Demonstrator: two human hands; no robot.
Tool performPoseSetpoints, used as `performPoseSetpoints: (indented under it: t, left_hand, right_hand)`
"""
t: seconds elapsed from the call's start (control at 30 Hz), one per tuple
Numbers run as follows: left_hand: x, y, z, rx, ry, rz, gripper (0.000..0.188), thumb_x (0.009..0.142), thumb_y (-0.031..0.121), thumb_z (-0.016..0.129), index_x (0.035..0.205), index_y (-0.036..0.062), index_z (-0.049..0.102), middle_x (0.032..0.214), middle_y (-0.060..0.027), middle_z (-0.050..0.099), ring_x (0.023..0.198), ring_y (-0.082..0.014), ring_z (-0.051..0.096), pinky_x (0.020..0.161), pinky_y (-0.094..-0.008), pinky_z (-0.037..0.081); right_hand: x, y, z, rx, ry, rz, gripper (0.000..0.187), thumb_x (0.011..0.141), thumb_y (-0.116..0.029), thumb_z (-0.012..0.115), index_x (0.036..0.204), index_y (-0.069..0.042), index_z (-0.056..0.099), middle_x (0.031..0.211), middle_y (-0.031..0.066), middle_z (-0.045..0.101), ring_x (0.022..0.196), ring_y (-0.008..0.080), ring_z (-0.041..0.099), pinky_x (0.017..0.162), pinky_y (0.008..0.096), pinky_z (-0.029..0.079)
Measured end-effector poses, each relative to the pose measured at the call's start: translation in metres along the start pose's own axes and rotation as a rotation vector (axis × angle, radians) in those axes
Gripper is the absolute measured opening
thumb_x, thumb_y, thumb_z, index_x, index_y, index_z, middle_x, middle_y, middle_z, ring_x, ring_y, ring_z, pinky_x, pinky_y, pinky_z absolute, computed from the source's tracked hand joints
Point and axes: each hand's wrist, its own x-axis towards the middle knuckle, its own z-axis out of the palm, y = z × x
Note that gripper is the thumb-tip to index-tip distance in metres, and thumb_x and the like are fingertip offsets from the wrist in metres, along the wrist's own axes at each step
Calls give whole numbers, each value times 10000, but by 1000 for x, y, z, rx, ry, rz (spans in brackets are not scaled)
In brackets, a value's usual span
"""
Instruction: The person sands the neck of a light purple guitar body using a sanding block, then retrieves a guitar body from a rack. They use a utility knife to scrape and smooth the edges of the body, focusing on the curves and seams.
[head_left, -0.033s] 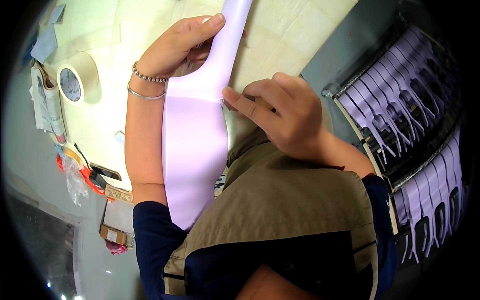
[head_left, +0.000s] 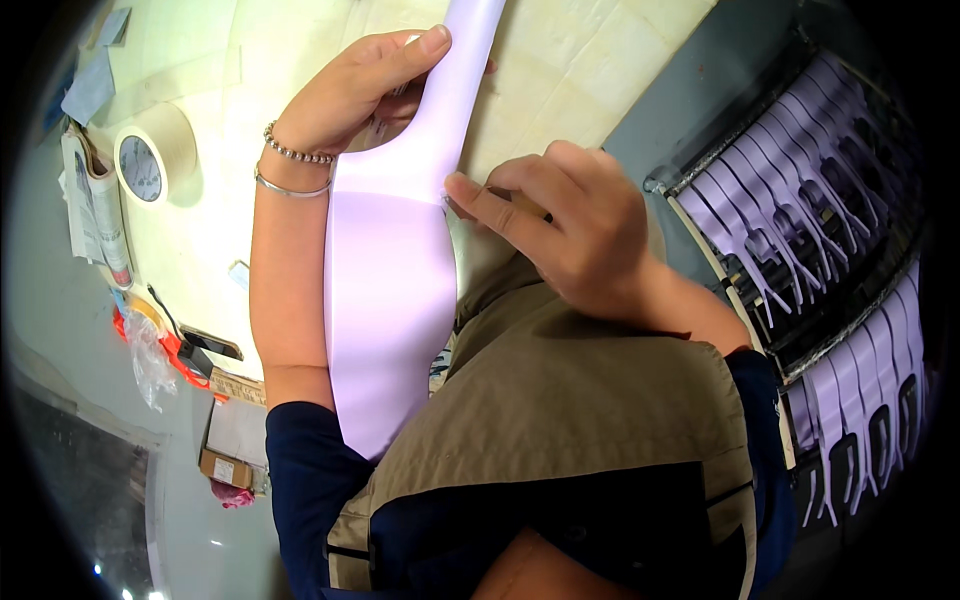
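Note:
A long, smooth lilac part [head_left: 388,290] with a wide body and a narrow neck slants up from my lap, its lower end by my left sleeve. My left hand [head_left: 350,85] is closed round the narrow neck, its thumb on top and most fingers hidden behind. At the part's right edge, where the neck meets the body, my right hand [head_left: 575,225] has its fingers curled, the foremost fingertip at that edge. Something small and dark may be between those fingers; I cannot make out what it is.
Left on the pale tabletop [head_left: 215,60] stands a wide roll of tape [head_left: 180,150], beside a rolled newspaper [head_left: 98,200]. A phone [head_left: 212,343] and a clear plastic bag [head_left: 150,365] are nearer. Racks at the right hold several lilac forked parts [head_left: 745,205]. A brown apron [head_left: 570,400] covers my lap.

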Motion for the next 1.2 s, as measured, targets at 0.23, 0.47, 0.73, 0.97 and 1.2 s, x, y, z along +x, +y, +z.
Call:
performPoseSetpoints:
  t: [0.23, 0.47, 0.73, 0.97, 1.2]
  left_hand:
    - [0, 1, 1, -9, 8, -24, 547, 969, 463, 453, 1214, -6, 595, 778, -47, 634, 621, -56, 556, 538, -178, 435]
    - [0, -1, 1, -43, 16, -2, 547, 972, 453, 463, 1214, -21, 588, 771, -50, 629, 630, -54, 549, 530, -174, 419]
    - [1, -3, 3, -12, 68, 11, 537, 978, 441, 462, 1217, -26, 579, 816, -69, 646, 630, -54, 551, 528, -176, 423]
    - [2, -7, -9, -45, -23, -15, 537, 983, 440, 452, 1212, -28, 581, 841, -70, 648, 679, -66, 582, 554, -179, 453]
    - [3, -8, -4, 0, 41, 15, 532, 988, 439, 444, 1212, -24, 581, 842, -70, 648, 686, -69, 587, 563, -180, 458]
  right_hand:
    - [9, 11, -6, 119, -90, 18, 317, 769, -145, 656, 1064, -240, 719, 755, -47, 528, 645, 149, 484, 543, 297, 391]
    - [3, 11, 4, 325, -80, 123, 341, 780, -133, 645, 1088, -260, 715, 751, -45, 539, 641, 153, 494, 557, 295, 408]
    - [9, 11, -5, 142, -103, 45, 307, 785, -148, 655, 1058, -269, 725, 745, -62, 529, 633, 144, 485, 543, 288, 384]
    - [7, 10, 1, 196, -30, 51, 239, 770, -168, 681, 979, -263, 749, 743, -71, 536, 628, 128, 472, 526, 291, 366]
    - [10, 9, 2, 82, 8, -17, 214, 751, -179, 693, 944, -250, 754, 738, -80, 521, 630, 117, 442, 504, 284, 330]
